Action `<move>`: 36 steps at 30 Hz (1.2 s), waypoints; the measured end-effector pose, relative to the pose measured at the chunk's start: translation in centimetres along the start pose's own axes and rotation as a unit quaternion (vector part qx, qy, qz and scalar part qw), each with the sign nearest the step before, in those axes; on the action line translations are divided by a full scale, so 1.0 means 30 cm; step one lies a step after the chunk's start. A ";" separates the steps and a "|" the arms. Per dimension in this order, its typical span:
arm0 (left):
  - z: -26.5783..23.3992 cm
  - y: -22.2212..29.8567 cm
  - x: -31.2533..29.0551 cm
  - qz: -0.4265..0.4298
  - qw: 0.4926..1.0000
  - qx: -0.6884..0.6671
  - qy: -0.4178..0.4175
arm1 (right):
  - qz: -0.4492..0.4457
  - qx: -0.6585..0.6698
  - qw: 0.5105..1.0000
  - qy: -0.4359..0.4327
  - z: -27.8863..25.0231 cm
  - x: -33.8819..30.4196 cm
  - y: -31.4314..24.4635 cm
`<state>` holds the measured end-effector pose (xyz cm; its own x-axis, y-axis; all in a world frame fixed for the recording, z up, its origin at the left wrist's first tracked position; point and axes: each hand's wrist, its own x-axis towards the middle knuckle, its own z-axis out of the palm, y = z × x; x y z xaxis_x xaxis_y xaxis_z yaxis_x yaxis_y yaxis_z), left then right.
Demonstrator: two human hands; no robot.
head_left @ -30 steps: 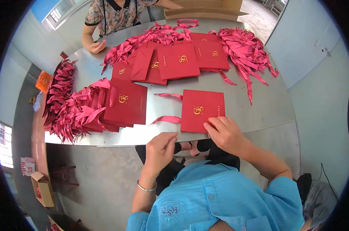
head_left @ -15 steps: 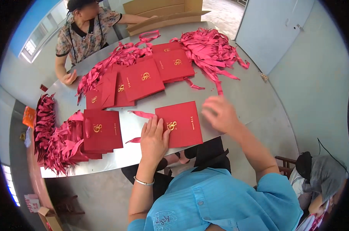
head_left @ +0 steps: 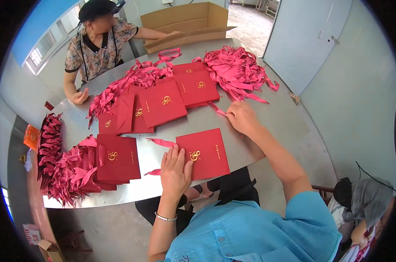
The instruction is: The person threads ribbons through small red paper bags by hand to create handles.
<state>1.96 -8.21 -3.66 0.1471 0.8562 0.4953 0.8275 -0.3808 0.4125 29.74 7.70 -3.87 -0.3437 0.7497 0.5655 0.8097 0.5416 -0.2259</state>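
Observation:
A red paper gift bag (head_left: 209, 153) with gold print lies flat at the table's near edge, two pink ribbon ends (head_left: 161, 143) sticking out from its left side. My left hand (head_left: 176, 168) rests flat on the bag's left part, fingers stretched out. Beyond the bag, to the right, my right hand (head_left: 242, 117) has its fingers pinched at the near end of a large pile of pink ribbons (head_left: 233, 65). They seem closed on a ribbon end, partly hidden by the fingers. A loose ribbon tip (head_left: 218, 109) lies just left of them.
Several red bags (head_left: 165, 105) lie overlapped across the middle. A stack of ribboned bags (head_left: 118, 159) stands at the left, with bunched ribbons (head_left: 49, 153) beside it. Across the table sits another person (head_left: 97, 48), one arm at an open cardboard box (head_left: 176, 19).
My right hand has moved away from the bag's right side, up to the ribbon pile, and its fingers have closed. My left hand stays on the bag. The whole view has tilted slightly.

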 end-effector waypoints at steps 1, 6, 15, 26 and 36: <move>-0.001 -0.006 -0.005 -0.003 1.000 0.002 0.005 | -0.006 0.001 1.000 0.001 -0.029 0.005 -0.040; 0.005 -0.001 -0.014 0.008 0.999 0.038 0.024 | 0.305 0.455 0.808 -0.215 -0.240 -0.081 -0.132; -0.084 0.174 0.074 0.080 0.992 0.008 0.101 | 0.177 0.487 0.854 -0.041 -0.383 -0.184 -0.413; -0.037 0.235 0.051 0.097 0.954 -0.267 0.095 | -0.101 0.376 0.921 -0.022 -0.369 -0.166 -0.522; -0.002 0.231 0.018 -0.003 0.996 -0.070 0.048 | 0.079 0.261 0.907 0.321 -0.428 -0.111 -0.279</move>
<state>7.74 -10.41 -0.46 0.0838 0.8239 0.5606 0.7430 -0.4266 0.5158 30.20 -4.20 6.32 0.2408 0.5483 0.8008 0.4309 0.6789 -0.5944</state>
